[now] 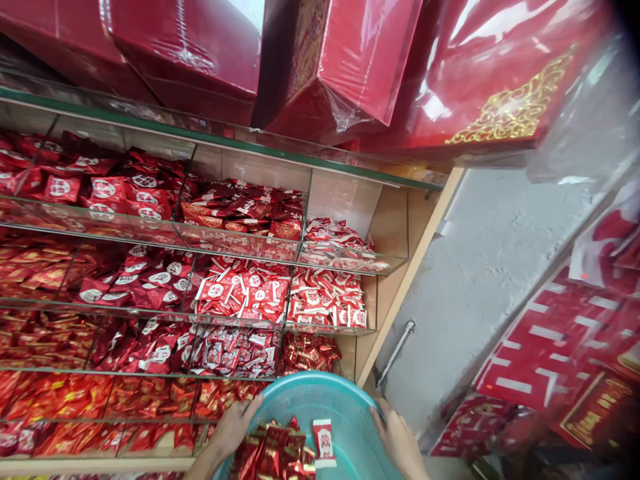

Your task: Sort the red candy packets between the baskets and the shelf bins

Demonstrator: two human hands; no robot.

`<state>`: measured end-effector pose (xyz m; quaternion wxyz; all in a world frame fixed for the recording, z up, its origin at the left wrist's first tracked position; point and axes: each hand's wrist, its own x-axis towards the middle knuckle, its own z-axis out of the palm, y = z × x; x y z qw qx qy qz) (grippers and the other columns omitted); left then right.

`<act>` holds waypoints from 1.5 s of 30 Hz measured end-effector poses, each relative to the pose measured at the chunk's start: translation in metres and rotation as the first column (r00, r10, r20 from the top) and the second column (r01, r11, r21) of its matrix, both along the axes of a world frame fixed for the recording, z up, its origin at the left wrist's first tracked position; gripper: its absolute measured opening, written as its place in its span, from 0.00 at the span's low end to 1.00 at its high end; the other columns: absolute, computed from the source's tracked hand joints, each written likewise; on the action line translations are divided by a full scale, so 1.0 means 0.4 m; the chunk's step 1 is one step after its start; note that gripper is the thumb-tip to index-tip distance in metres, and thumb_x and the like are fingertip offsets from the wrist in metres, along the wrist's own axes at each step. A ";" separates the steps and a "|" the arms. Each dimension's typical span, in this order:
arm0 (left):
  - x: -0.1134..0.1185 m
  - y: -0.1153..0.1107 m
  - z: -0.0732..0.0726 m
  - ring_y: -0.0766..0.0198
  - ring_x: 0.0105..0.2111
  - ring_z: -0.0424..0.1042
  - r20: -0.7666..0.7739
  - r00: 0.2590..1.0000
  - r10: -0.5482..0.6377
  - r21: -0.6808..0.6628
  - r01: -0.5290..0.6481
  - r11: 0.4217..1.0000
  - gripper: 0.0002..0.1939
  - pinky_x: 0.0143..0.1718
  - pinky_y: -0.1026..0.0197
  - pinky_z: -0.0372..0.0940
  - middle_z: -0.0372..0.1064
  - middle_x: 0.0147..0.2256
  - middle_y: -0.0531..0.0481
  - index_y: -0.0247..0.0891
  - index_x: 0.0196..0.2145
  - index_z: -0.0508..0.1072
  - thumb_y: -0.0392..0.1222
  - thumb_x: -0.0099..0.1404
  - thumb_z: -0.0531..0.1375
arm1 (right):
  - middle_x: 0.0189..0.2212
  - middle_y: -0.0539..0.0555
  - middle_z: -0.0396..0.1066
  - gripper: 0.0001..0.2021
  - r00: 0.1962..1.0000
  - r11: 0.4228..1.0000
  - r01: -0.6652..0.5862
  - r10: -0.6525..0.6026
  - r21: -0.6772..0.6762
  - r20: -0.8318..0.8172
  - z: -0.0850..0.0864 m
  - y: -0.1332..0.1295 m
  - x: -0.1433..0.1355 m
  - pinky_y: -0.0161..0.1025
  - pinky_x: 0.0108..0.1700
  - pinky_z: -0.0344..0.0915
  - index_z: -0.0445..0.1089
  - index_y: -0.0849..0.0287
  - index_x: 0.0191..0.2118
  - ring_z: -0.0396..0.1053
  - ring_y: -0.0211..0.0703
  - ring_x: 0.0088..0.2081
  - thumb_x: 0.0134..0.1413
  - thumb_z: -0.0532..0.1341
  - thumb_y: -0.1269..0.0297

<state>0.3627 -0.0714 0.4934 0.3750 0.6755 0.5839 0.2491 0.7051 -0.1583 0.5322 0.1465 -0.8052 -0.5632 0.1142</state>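
A teal plastic basket [345,393] is held at the bottom middle of the head view. My left hand [233,430] grips its left rim, and my right hand [395,433] grips the rim on the right. Dark red and gold wrapped packets [275,453] lie in the basket's left part. One white and red packet [324,441] rests beside them, near the basket's middle. The fingertips of both hands are partly hidden at the rim.
Glass-fronted shelves [240,313] filled with red wrapped packets stand ahead and to the left. Large plastic-wrapped red boxes [350,60] sit overhead. A grey wall [480,247] and hanging red packages [545,340] are on the right.
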 end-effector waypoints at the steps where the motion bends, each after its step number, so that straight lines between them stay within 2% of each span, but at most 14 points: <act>1: 0.002 -0.005 0.005 0.65 0.24 0.60 -0.006 1.000 0.011 -0.006 -0.011 1.000 0.30 0.27 0.65 0.53 0.60 0.18 0.55 0.37 0.19 0.67 0.64 0.57 0.42 | 0.37 0.57 0.72 0.19 1.000 1.000 -0.004 0.004 -0.005 -0.012 0.004 0.001 0.001 0.40 0.36 0.61 0.63 0.51 0.46 0.69 0.51 0.41 0.57 0.42 0.54; 5: 0.007 -0.015 0.017 0.65 0.23 0.58 -0.001 1.000 0.028 -0.028 -0.028 0.999 0.29 0.27 0.65 0.52 0.57 0.17 0.56 0.37 0.18 0.65 0.64 0.56 0.43 | 0.39 0.57 0.72 0.20 0.999 1.000 0.001 -0.001 -0.014 -0.037 0.010 0.001 0.005 0.40 0.38 0.62 0.63 0.51 0.47 0.69 0.51 0.41 0.57 0.41 0.53; 11: 0.004 0.001 0.011 0.65 0.23 0.58 -0.026 1.000 -0.004 -0.018 0.004 1.000 0.29 0.27 0.65 0.52 0.56 0.17 0.56 0.38 0.18 0.63 0.65 0.57 0.42 | 0.41 0.57 0.71 0.21 0.998 0.999 0.005 -0.007 -0.036 -0.066 0.008 -0.006 -0.001 0.40 0.39 0.61 0.62 0.53 0.47 0.68 0.51 0.43 0.57 0.40 0.53; 19: -0.017 0.043 0.028 0.68 0.20 0.53 -0.071 0.994 -0.081 0.003 0.082 0.997 0.28 0.24 0.66 0.48 0.48 0.16 0.57 0.38 0.16 0.60 0.63 0.58 0.42 | 0.43 0.59 0.70 0.21 0.991 0.989 0.118 -0.123 -0.087 -0.058 0.007 -0.041 -0.065 0.39 0.38 0.61 0.61 0.54 0.49 0.68 0.50 0.42 0.57 0.40 0.54; 26: -0.032 0.052 0.035 0.68 0.21 0.55 -0.056 0.991 -0.122 0.008 0.122 0.992 0.29 0.24 0.66 0.50 0.54 0.17 0.56 0.37 0.18 0.64 0.64 0.58 0.42 | 0.42 0.59 0.70 0.21 0.983 0.981 0.171 -0.176 -0.093 -0.049 0.002 -0.053 -0.088 0.41 0.37 0.61 0.61 0.53 0.49 0.68 0.52 0.42 0.57 0.40 0.54; 32: -0.024 0.037 0.032 0.65 0.24 0.60 -0.007 0.994 -0.106 -0.014 0.106 0.994 0.31 0.27 0.66 0.53 0.62 0.19 0.53 0.35 0.21 0.68 0.64 0.57 0.42 | 0.41 0.60 0.71 0.20 0.990 0.993 0.114 -0.117 -0.043 -0.076 -0.002 -0.041 -0.065 0.41 0.37 0.61 0.62 0.54 0.47 0.69 0.52 0.42 0.58 0.41 0.55; 36: -0.020 0.022 0.031 0.66 0.23 0.60 0.044 0.995 -0.089 -0.022 0.090 0.996 0.29 0.27 0.66 0.53 0.60 0.19 0.55 0.36 0.22 0.67 0.64 0.58 0.43 | 0.46 0.57 0.68 0.19 0.995 0.999 0.052 -0.051 0.007 -0.090 -0.027 -0.043 -0.045 0.40 0.41 0.62 0.60 0.53 0.50 0.67 0.49 0.45 0.57 0.43 0.56; 40: -0.017 0.012 0.029 0.66 0.22 0.59 0.031 0.998 -0.054 -0.030 0.055 0.998 0.29 0.26 0.66 0.53 0.57 0.17 0.56 0.36 0.21 0.66 0.64 0.57 0.44 | 0.48 0.54 0.66 0.20 0.993 0.999 0.035 -0.029 0.042 -0.117 -0.048 -0.039 -0.029 0.39 0.44 0.61 0.59 0.52 0.51 0.65 0.46 0.48 0.56 0.44 0.55; 45: -0.016 0.010 0.022 0.63 0.25 0.62 0.046 0.998 -0.032 -0.028 0.033 0.999 0.30 0.27 0.65 0.56 0.63 0.19 0.54 0.36 0.22 0.70 0.64 0.56 0.44 | 0.49 0.55 0.66 0.20 0.987 0.996 0.017 -0.004 0.085 -0.160 -0.076 -0.027 -0.014 0.39 0.49 0.60 0.59 0.54 0.50 0.64 0.46 0.49 0.54 0.46 0.55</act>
